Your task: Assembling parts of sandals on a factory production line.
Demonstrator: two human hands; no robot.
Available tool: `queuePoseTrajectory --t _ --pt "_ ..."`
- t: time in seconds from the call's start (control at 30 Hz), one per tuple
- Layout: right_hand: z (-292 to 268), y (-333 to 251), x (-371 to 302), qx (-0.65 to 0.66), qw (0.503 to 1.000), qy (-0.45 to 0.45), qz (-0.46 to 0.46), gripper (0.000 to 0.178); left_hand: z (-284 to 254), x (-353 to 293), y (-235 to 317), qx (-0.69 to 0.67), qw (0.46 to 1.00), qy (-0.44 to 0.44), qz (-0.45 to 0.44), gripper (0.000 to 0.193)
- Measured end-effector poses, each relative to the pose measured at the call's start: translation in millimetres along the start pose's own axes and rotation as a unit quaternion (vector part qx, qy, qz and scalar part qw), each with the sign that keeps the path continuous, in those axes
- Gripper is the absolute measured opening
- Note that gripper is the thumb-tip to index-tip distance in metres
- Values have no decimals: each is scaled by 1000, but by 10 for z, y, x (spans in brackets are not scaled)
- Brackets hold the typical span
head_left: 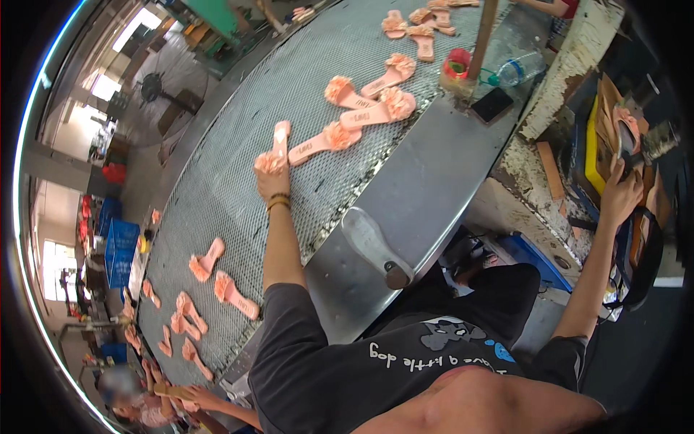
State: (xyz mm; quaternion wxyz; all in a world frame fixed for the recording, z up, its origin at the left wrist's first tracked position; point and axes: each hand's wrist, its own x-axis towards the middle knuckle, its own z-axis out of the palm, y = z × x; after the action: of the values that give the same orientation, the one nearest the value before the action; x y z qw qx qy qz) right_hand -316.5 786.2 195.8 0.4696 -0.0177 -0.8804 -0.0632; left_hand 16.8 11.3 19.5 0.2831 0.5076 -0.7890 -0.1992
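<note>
My left hand [273, 184] is closed round the flower-trimmed toe end of a pink slide sandal [282, 137] on the mesh conveyor belt [238, 199]. Just right of it lies another pink sandal [311, 150], and further right a cluster with a pink sandal [361, 118] in it. At far right, my right hand [623, 194] is bent round something dark at a workstation with a yellow edge [594, 148]. A pink shoe piece [627, 124] shows just above its fingertips. What those fingers grip is too small and dark to make out.
A metal ledge [426, 173] borders the belt, with a clear shoe-shaped template [369, 235] on it. A phone [493, 105], a plastic bottle [517, 70] and a red cup [457, 64] stand beyond. More sandals [235, 295] lie left; another person's hand [199, 398] holds a sole there.
</note>
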Motion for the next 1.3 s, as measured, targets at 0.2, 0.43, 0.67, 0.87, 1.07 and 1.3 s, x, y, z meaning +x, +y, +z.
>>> queuePoseTrajectory --t 0.2,0.43,0.67,0.87,1.07,1.3 --pt "-246 -194 207 5 999 -33 7 60 1 -86 -283 107 992 15 61 92" --pt "-125 -58 288 -12 994 -100 51 71 -1240 -822 1019 -258 918 204 220 76" --pt "191 172 803 78 923 -297 231 77 -1651 -2127 1152 -693 697 -174 -57 55" --pt "383 -6 741 20 965 -169 197 68 -1736 -3366 1638 -712 335 -541 -298 74" --pt "376 -93 386 280 927 -66 241 52 -1663 -3644 1726 -576 415 -691 -137 78" --pt "-1964 -2059 -1304 703 573 -213 365 15 -1535 -3609 2084 -626 485 -525 -312 59"
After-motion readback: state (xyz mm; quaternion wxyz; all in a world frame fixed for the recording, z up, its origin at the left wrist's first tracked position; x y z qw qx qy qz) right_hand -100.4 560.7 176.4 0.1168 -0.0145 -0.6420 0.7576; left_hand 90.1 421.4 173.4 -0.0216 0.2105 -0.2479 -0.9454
